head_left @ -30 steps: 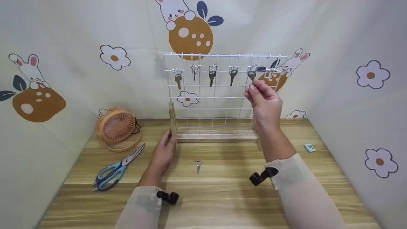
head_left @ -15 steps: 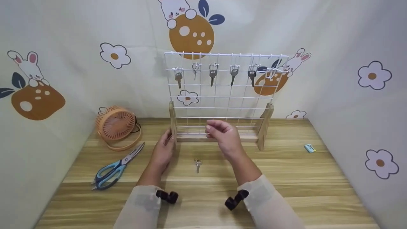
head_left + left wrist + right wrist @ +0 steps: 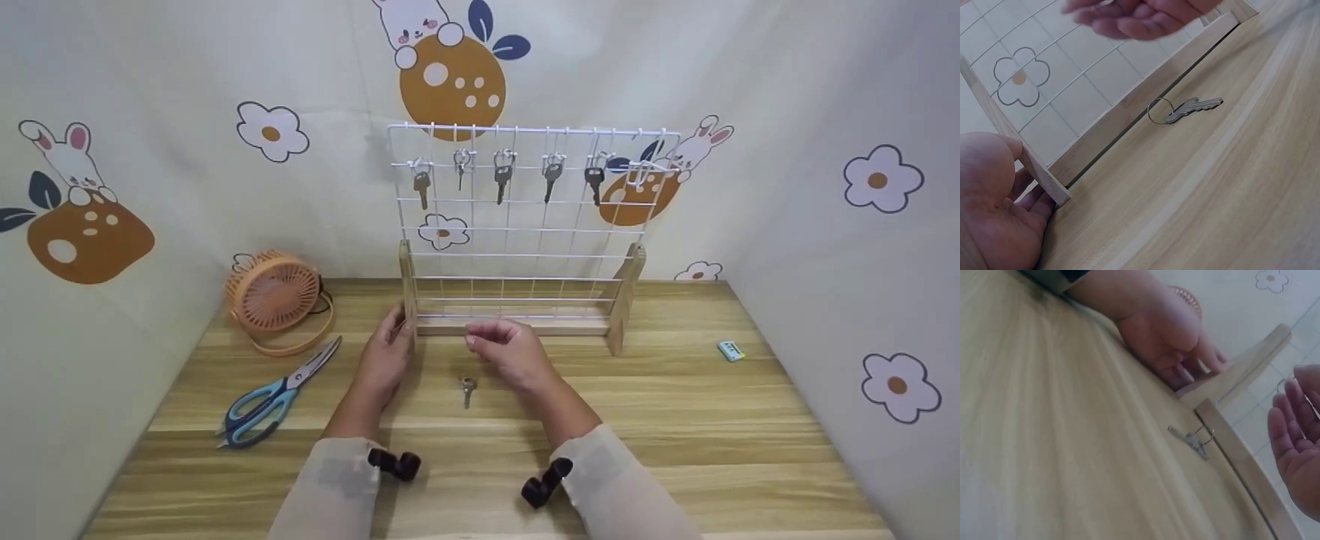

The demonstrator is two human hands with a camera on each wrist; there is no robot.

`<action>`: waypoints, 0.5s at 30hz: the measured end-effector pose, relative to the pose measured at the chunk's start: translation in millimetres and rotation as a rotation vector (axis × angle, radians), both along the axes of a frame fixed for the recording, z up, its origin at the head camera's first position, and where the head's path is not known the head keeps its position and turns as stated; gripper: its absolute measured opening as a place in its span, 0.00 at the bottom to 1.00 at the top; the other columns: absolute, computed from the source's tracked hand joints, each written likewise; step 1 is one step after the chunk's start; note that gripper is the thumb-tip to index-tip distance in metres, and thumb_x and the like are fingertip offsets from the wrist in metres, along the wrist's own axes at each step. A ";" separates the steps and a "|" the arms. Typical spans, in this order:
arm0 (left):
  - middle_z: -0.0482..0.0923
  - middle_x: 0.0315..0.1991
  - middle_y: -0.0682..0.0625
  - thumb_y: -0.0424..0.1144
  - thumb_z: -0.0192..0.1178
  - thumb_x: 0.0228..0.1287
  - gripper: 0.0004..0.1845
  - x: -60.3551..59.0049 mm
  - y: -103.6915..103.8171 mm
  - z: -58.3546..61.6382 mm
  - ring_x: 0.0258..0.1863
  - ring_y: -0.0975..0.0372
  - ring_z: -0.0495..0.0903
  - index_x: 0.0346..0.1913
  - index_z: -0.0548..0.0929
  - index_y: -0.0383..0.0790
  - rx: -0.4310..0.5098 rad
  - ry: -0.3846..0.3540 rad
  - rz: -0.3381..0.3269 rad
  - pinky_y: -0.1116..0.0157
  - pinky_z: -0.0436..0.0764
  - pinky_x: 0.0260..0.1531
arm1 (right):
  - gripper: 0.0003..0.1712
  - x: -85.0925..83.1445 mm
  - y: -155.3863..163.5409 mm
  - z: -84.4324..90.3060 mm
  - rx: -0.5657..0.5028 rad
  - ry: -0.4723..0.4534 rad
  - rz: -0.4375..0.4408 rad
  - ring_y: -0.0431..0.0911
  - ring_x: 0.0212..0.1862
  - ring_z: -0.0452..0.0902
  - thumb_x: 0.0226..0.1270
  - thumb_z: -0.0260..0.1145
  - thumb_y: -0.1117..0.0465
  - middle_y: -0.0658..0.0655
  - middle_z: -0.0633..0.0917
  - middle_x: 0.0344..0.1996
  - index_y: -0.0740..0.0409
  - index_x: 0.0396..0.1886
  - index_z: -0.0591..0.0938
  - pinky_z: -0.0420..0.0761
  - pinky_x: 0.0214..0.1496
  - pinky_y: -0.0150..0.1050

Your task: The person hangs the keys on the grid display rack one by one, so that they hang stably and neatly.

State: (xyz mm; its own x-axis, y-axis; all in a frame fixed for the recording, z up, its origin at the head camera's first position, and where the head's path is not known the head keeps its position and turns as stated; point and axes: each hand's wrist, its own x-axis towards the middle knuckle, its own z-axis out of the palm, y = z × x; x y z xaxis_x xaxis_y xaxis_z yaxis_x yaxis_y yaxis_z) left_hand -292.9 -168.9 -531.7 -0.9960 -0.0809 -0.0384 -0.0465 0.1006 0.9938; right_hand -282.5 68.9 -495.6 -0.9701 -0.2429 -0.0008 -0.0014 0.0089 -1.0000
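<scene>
Now R hand hovers, fingers loosely curled and holding nothing, over loose key; L hand steadies rack post. Next prob: pinch key, hang far right.

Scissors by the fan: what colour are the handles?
The scissors have blue and grey handles, clearest in the head view.

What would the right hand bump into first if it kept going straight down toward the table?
Probably the small silver key on its ring, lying on the wooden table just in front of the rack's wooden base bar. The right hand hovers slightly behind and right of it, so depth is unclear; it might touch bare table instead.
</scene>
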 end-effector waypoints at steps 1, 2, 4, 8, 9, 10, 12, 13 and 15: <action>0.59 0.86 0.45 0.47 0.52 0.87 0.33 0.3 -0.1 -0.2 0.85 0.50 0.59 0.87 0.58 0.48 -0.003 0.000 0.000 0.52 0.62 0.86 | 0.18 -0.3 0.5 -3.6 0.030 -0.008 0.018 0.41 0.43 0.86 0.69 0.77 0.61 0.52 0.92 0.44 0.64 0.55 0.89 0.90 0.48 0.37; 0.59 0.86 0.45 0.48 0.52 0.87 0.33 0.2 -0.1 -0.3 0.85 0.50 0.59 0.87 0.58 0.48 -0.003 0.001 0.001 0.52 0.62 0.86 | 0.18 -0.7 0.9 -7.6 0.051 -0.012 0.041 0.42 0.43 0.87 0.70 0.77 0.61 0.54 0.92 0.46 0.65 0.55 0.88 0.89 0.48 0.37; 0.59 0.86 0.44 0.47 0.51 0.87 0.33 0.7 -0.4 -1.0 0.86 0.49 0.58 0.87 0.57 0.47 -0.004 0.007 -0.004 0.51 0.61 0.86 | 0.20 -2.0 1.6 -14.4 0.100 -0.002 0.083 0.41 0.44 0.87 0.69 0.76 0.63 0.60 0.92 0.50 0.68 0.57 0.87 0.89 0.47 0.34; 0.59 0.86 0.43 0.46 0.50 0.88 0.32 1.9 -0.7 -0.7 0.86 0.49 0.58 0.87 0.57 0.45 -0.002 0.003 -0.007 0.50 0.60 0.86 | 0.19 -2.7 2.2 -24.6 0.188 0.037 0.170 0.39 0.47 0.88 0.70 0.75 0.65 0.67 0.91 0.53 0.70 0.57 0.87 0.88 0.48 0.29; 0.59 0.86 0.43 0.45 0.49 0.88 0.32 2.1 -0.8 -0.4 0.86 0.48 0.57 0.87 0.57 0.44 -0.002 0.004 -0.010 0.49 0.59 0.87 | 0.19 -2.5 2.4 -25.9 0.216 0.046 0.184 0.38 0.47 0.88 0.69 0.75 0.65 0.67 0.91 0.53 0.69 0.57 0.87 0.87 0.48 0.28; 0.59 0.86 0.43 0.45 0.49 0.88 0.32 2.3 -0.9 0.4 0.86 0.49 0.57 0.87 0.57 0.45 -0.002 -0.002 -0.010 0.50 0.59 0.87 | 0.19 -2.3 2.7 -27.1 0.238 0.052 0.198 0.38 0.47 0.88 0.69 0.75 0.66 0.66 0.92 0.52 0.69 0.57 0.87 0.87 0.48 0.28; 0.59 0.86 0.44 0.45 0.49 0.88 0.32 2.5 -0.9 1.3 0.86 0.50 0.57 0.87 0.56 0.46 0.003 -0.009 -0.009 0.51 0.60 0.87 | 0.18 -1.9 3.0 -28.0 0.285 0.069 0.214 0.38 0.46 0.88 0.69 0.74 0.66 0.65 0.92 0.51 0.67 0.56 0.88 0.86 0.48 0.27; 0.58 0.86 0.44 0.45 0.49 0.88 0.32 2.4 -1.1 1.4 0.86 0.50 0.57 0.87 0.56 0.46 0.007 -0.009 -0.011 0.51 0.60 0.87 | 0.18 -1.6 3.0 -27.9 0.308 0.080 0.218 0.39 0.45 0.87 0.68 0.74 0.66 0.64 0.92 0.50 0.66 0.56 0.88 0.86 0.48 0.27; 0.58 0.86 0.45 0.46 0.49 0.88 0.32 2.1 -1.4 1.9 0.86 0.51 0.57 0.87 0.56 0.47 0.014 -0.014 -0.011 0.52 0.60 0.87 | 0.16 -1.4 2.5 -28.4 0.358 0.111 0.222 0.38 0.45 0.86 0.69 0.75 0.66 0.61 0.93 0.48 0.63 0.54 0.90 0.85 0.48 0.27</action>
